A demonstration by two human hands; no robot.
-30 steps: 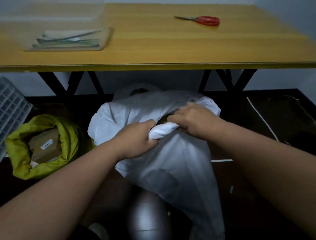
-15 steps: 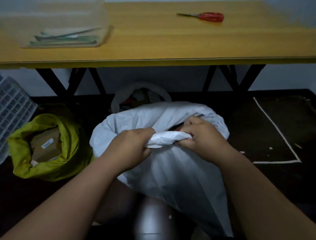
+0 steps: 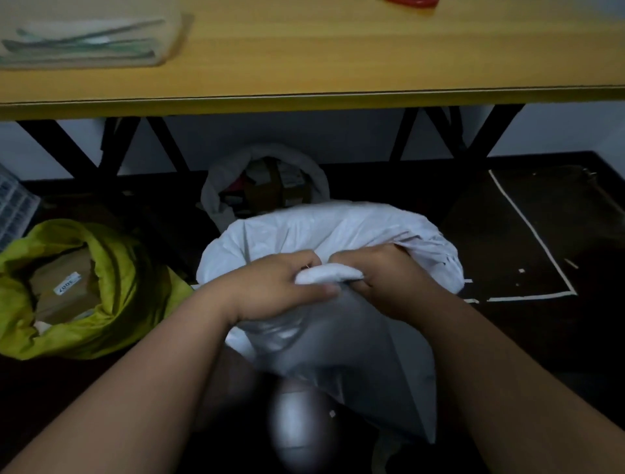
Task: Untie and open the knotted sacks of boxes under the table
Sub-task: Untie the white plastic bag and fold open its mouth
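Observation:
A large white sack [image 3: 338, 233] lies on the dark floor in front of me, its mouth gathered into a thick twisted roll [image 3: 324, 274]. My left hand [image 3: 277, 287] grips the left end of that roll, thumb underneath. My right hand [image 3: 382, 270] pinches the right end, fingers curled into the fabric. Behind it, a second white sack [image 3: 216, 189] stands open under the table with boxes showing inside. To the left sits an open yellow-green sack [image 3: 128, 270] holding a brown labelled box [image 3: 67, 287].
The yellow wooden table [image 3: 304, 67] spans the top, on black crossed legs [image 3: 439, 132]. A clear plastic container [image 3: 88, 44] sits on its left; red scissors [image 3: 416, 2] at the top edge. A white crate [image 3: 13, 206] stands far left. White tape lines [image 3: 537, 237] mark the floor.
My view has tilted down and closer. Both hands have drawn together on the twisted roll. The open white sack behind is now more exposed.

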